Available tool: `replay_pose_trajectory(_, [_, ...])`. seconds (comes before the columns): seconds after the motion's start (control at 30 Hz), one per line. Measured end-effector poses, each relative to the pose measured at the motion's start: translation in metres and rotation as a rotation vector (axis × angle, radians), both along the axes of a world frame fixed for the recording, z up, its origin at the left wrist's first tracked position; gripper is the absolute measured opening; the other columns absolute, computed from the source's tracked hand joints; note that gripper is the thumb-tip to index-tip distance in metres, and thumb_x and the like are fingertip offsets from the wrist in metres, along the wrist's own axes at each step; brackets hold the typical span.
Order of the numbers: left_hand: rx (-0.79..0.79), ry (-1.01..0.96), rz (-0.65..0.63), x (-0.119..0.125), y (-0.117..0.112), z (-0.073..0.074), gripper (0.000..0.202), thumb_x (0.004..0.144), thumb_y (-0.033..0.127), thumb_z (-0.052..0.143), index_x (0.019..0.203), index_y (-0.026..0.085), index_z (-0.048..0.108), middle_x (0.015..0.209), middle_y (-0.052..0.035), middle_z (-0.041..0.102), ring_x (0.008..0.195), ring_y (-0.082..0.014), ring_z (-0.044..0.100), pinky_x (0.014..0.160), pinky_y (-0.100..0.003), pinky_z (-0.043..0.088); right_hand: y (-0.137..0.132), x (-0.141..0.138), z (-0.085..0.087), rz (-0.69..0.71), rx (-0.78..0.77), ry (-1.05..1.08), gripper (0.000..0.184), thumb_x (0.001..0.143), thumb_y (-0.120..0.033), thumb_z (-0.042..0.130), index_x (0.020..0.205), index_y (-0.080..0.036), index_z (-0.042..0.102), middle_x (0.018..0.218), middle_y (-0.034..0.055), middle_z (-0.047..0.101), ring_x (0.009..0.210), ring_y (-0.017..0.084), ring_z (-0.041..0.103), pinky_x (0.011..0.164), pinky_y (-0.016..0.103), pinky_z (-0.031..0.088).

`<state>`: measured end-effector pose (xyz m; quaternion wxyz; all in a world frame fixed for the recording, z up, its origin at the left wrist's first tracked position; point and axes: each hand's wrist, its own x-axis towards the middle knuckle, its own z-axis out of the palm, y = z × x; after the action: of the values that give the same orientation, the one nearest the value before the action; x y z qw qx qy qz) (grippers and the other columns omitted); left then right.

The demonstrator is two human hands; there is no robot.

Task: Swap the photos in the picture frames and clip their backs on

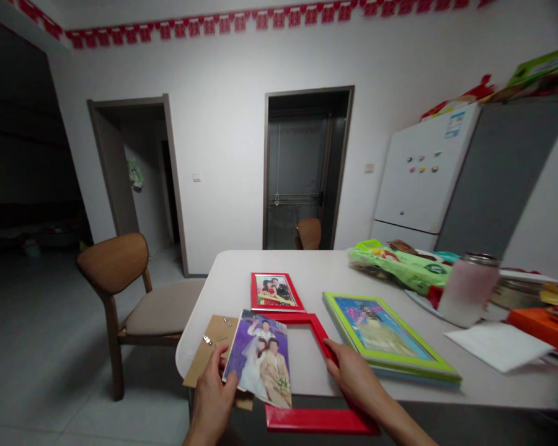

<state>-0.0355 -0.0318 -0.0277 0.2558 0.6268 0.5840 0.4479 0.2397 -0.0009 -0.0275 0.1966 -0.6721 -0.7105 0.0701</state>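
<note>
My left hand [216,390] pinches the lower left edge of a photo [263,362] showing people in wedding clothes on a purple ground. Beneath the photo lies a brown backing board [203,356] with metal clips, partly covered. With my right hand [353,375] I grip the right side of an empty red picture frame [323,337], whose lower bar juts past the table edge. The photo overlaps the left part of this frame. Just beyond stands a smaller red framed photo [301,303], lying on the table. Right of my hand rests a green framed picture [353,344].
On the right of the white table [232,266] are a green plastic bag [400,269], a pink jar [469,291], white paper [497,344] and an orange box [542,328]. A wooden chair [116,266] stands at left. A fridge [423,167] is behind.
</note>
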Motion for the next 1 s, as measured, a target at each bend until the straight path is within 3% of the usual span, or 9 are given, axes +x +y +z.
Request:
replay_pose_trajectory(0.17, [0.013, 0.210, 0.032, -0.002, -0.006, 0.003, 0.031, 0.072, 0.027, 0.042, 0.102, 0.021, 0.048, 0.093, -0.0032, 0.061, 0.086, -0.0178, 0.057, 0.071, -0.026, 0.043, 0.002, -0.002, -0.003, 0.003, -0.002, -0.097, 0.038, 0.069, -0.014, 0.038, 0.102, -0.009, 0.056, 0.089, 0.0144, 0.060, 0.083, 0.020, 0.055, 0.076, 0.027, 0.037])
replay_pose_trajectory(0.43, [0.224, 0.477, 0.052, 0.001, -0.008, 0.002, 0.034, 0.071, 0.026, 0.044, 0.103, 0.016, 0.051, 0.104, -0.0101, 0.057, 0.098, -0.0234, 0.050, 0.082, -0.038, 0.041, 0.000, -0.004, -0.002, 0.026, 0.039, -0.142, 0.037, 0.068, -0.016, 0.039, 0.100, -0.008, 0.057, 0.093, 0.0151, 0.057, 0.086, 0.022, 0.052, 0.080, 0.030, 0.037])
replay_pose_trajectory(0.57, [0.298, 0.605, -0.069, 0.009, -0.013, -0.001, 0.040, 0.069, 0.019, 0.044, 0.109, 0.018, 0.048, 0.118, -0.0102, 0.049, 0.109, -0.0241, 0.042, 0.092, -0.045, 0.032, -0.003, -0.012, 0.002, -0.001, 0.123, -0.167, 0.041, 0.069, -0.019, 0.041, 0.106, -0.008, 0.055, 0.112, 0.0166, 0.049, 0.104, 0.025, 0.043, 0.091, 0.033, 0.030])
replay_pose_trajectory(0.73, [0.215, 0.779, -0.311, 0.020, -0.017, 0.001, 0.055, 0.061, 0.014, 0.047, 0.116, 0.021, 0.042, 0.126, -0.0082, 0.041, 0.118, -0.0254, 0.032, 0.097, -0.051, 0.018, -0.008, -0.030, 0.003, 0.135, 0.072, -0.039, 0.044, 0.073, -0.025, 0.039, 0.112, -0.008, 0.050, 0.115, 0.0143, 0.049, 0.107, 0.022, 0.042, 0.092, 0.030, 0.030])
replay_pose_trajectory(1.0, [0.141, 0.932, -0.337, 0.041, -0.011, 0.012, 0.039, 0.076, 0.013, 0.039, 0.114, 0.018, 0.045, 0.124, -0.0085, 0.044, 0.116, -0.0230, 0.036, 0.097, -0.043, 0.024, -0.010, -0.040, -0.005, 0.233, 0.038, -0.023, 0.035, 0.071, -0.022, 0.042, 0.101, -0.014, 0.058, 0.101, 0.0108, 0.056, 0.096, 0.020, 0.048, 0.086, 0.029, 0.034])
